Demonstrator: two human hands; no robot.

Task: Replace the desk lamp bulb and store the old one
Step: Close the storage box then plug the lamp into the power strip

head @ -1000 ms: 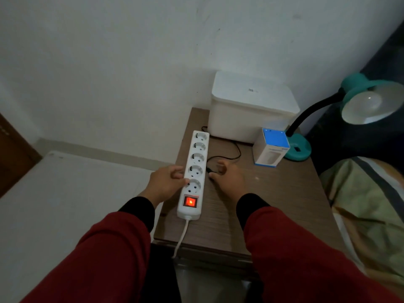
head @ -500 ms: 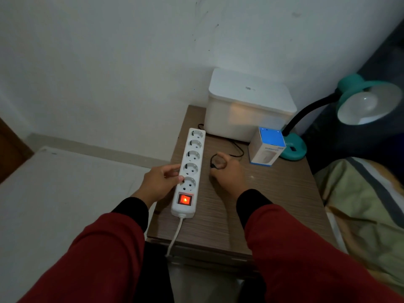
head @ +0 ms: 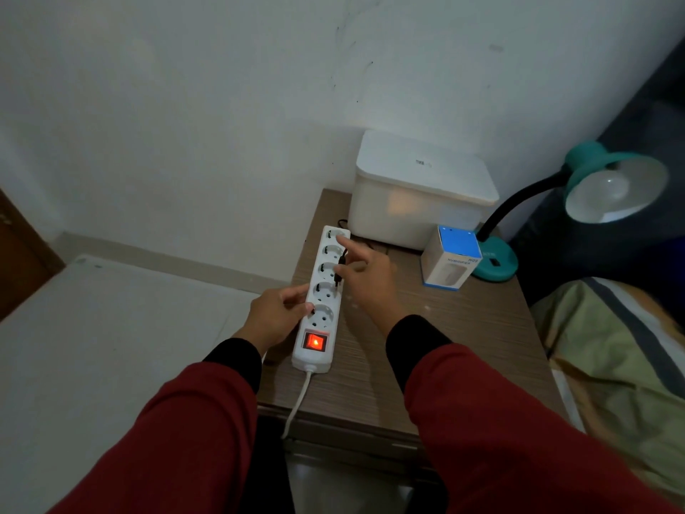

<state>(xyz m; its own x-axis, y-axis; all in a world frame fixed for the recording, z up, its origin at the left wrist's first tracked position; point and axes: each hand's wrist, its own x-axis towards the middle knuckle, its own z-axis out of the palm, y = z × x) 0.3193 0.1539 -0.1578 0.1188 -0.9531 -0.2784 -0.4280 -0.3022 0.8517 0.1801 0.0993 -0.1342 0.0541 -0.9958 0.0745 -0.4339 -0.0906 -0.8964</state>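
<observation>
Though above sockets, plug point(head: 339, 270) between fingers point(head: 346, 254).

Storage box point(head: 422, 191): white, lidded, at the back of the surface point(head: 463, 346), against the wall point(head: 222, 105)
Bed point(head: 622, 350): right of the storage box, striped cover
Door point(head: 18, 261): brown, far left of the storage box

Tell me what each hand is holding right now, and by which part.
Right hand pinches the black plug by its body, over the power strip. Left hand grips that strip's left edge.

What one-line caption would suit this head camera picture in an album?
Left hand steadies a lit power strip while the right hand holds a black plug above its sockets.
</observation>
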